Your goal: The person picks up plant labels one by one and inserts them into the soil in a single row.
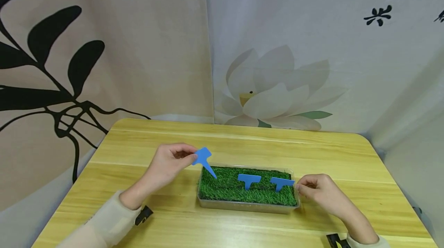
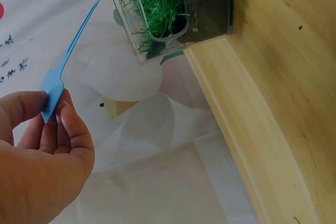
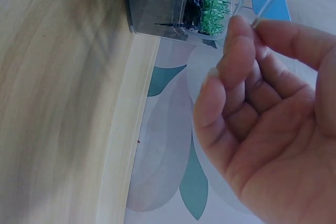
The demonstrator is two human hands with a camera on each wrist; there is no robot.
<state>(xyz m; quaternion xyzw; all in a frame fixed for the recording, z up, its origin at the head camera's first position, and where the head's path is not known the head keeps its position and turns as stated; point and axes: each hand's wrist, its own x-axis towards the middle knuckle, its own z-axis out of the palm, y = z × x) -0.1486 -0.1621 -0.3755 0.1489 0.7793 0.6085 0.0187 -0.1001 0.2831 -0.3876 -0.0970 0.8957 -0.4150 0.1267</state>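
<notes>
A clear plastic box (image 1: 243, 206) filled with green artificial grass (image 1: 222, 190) stands on the table. Two blue T-shaped plant labels, a middle one (image 1: 249, 179) and a right one (image 1: 281, 183), stick up from the grass. My left hand (image 1: 170, 163) pinches a third blue plant label (image 1: 203, 156) between thumb and fingers by its wide head. Its pointed stem slants down over the left end of the grass. At the box's right end, my right hand (image 1: 320, 192) pinches the rim between thumb and forefinger, as the right wrist view (image 3: 262, 87) also shows.
The light wooden table (image 1: 166, 225) extends around the box on all sides. Behind it hangs a pale curtain (image 1: 166, 47) with printed black leaves and a lotus. Black straps show at both wrists, one (image 1: 143, 215) by the left sleeve.
</notes>
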